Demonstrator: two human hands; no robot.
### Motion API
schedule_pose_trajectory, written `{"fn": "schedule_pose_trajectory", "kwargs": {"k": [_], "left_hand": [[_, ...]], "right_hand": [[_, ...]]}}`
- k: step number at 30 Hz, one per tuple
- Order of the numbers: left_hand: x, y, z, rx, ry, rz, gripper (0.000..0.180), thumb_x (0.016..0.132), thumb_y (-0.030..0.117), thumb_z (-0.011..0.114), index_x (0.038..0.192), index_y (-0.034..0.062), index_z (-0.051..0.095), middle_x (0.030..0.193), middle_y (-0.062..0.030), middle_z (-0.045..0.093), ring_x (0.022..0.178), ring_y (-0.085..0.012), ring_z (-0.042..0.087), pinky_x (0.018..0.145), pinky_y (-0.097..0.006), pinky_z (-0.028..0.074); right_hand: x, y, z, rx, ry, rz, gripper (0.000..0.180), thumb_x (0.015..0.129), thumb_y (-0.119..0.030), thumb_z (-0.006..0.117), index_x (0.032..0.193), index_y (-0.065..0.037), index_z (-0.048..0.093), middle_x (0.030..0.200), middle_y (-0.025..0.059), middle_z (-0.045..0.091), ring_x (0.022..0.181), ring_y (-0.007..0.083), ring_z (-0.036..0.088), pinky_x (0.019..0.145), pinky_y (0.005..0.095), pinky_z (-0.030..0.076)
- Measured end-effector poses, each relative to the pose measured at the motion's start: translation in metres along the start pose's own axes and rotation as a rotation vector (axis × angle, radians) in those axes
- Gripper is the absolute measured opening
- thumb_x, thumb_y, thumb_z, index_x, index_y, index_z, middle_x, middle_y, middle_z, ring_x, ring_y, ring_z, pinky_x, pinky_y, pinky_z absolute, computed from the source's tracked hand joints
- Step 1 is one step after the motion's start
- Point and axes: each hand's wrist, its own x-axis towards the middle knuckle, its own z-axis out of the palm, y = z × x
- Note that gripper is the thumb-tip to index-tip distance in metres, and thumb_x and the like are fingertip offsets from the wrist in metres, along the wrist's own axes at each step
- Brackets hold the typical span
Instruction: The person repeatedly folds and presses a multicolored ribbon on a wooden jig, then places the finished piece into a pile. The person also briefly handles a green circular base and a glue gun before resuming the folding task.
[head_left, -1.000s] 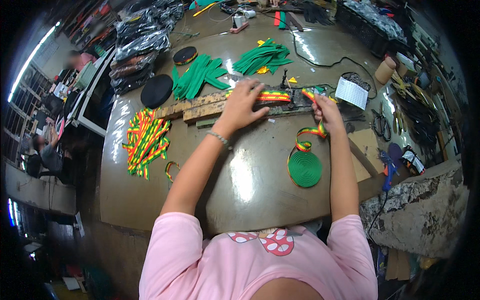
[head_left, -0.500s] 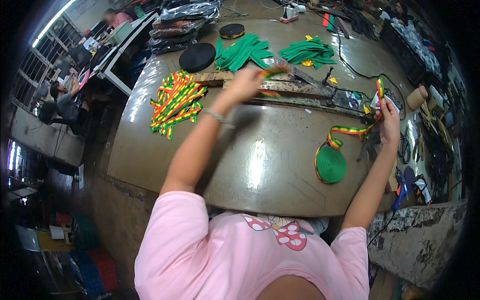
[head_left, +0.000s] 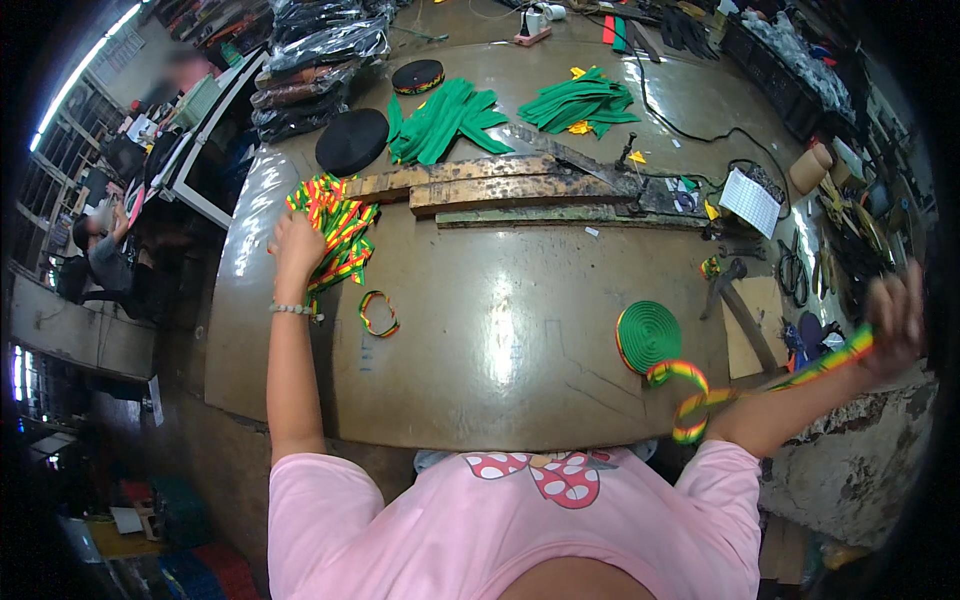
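My left hand (head_left: pixel 297 245) is over the near-left side of a pile of striped ribbon strips (head_left: pixel 345 240), red, yellow and green. Its fingers curl down out of sight, so what they hold cannot be made out. Out at the right, past the table edge, my right hand (head_left: pixel 893 315) is blurred but closed on a striped ribbon (head_left: pixel 825 372). That ribbon trails back in loose loops across my right forearm to a flat coiled roll (head_left: pixel 648 337), green on top. A short curled ribbon piece (head_left: pixel 379 314) rests by itself on the table near the pile.
A wooden block jig with a metal blade (head_left: pixel 520 180) spans the table's middle. Behind it lie green strips (head_left: pixel 445 120), more green strips (head_left: pixel 580 103) and a black roll (head_left: pixel 352 141). At right are a hammer (head_left: pixel 740 310), scissors (head_left: pixel 792 270) and a white paper (head_left: pixel 750 200).
My left hand has swung from the wooden jig left to the pile. My right hand has moved right and nearer, drawing ribbon along. A curled ribbon piece now lies beside the pile.
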Motion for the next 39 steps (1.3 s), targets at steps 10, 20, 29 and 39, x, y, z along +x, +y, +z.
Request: {"fn": "schedule_pose_trajectory", "kwargs": {"k": [10, 20, 29, 39], "left_hand": [[0.033, 0.224, 0.028, -0.934, 0.009, 0.493, 0.047, 0.085, 0.019, 0.05, 0.125, -0.0046, 0.043, 0.114, -0.0262, 0.052, 0.108, -0.0379, 0.05, 0.095, -0.041, 0.038], [0.029, 0.283, 0.015, -0.655, -0.108, 0.175, 0.074, 0.07, 0.06, 0.059, 0.117, 0.0023, 0.052, 0.09, -0.0211, 0.065, 0.087, -0.035, 0.063, 0.076, -0.042, 0.048], [0.03, 0.282, 0.016, -0.651, -0.198, 0.16, 0.081, 0.067, 0.068, 0.057, 0.12, 0.0075, 0.054, 0.104, -0.0192, 0.063, 0.097, -0.0335, 0.06, 0.081, -0.039, 0.047], [0.03, 0.281, 0.018, -0.638, -0.17, 0.177, 0.08, 0.068, 0.067, 0.056, 0.12, 0.0068, 0.054, 0.103, -0.0193, 0.063, 0.096, -0.0336, 0.06, 0.08, -0.04, 0.047]], "right_hand": [[0.068, 0.376, 0.073, -1.072, 0.127, 0.601, 0.022, 0.077, -0.025, 0.065, 0.087, -0.006, 0.069, 0.074, 0.0131, 0.066, 0.067, 0.024, 0.063, 0.063, 0.0327, 0.048], [0.072, 0.388, 0.054, -1.309, 0.052, 0.842, 0.022, 0.074, -0.025, 0.066, 0.088, -0.01, 0.071, 0.077, 0.0185, 0.065, 0.075, 0.0328, 0.064, 0.072, 0.0385, 0.05], [0.067, 0.241, 0.014, -1.471, 0.027, 0.729, 0.032, 0.074, -0.034, 0.068, 0.077, -0.003, 0.067, 0.066, 0.0156, 0.061, 0.062, 0.0251, 0.061, 0.061, 0.0347, 0.046], [-0.021, 0.265, -0.031, -0.77, 0.329, 1.14, 0.027, 0.083, -0.031, 0.064, 0.075, -0.006, 0.056, 0.056, -0.0079, 0.039, 0.045, 0.0034, 0.032, 0.04, 0.023, 0.021]]}}
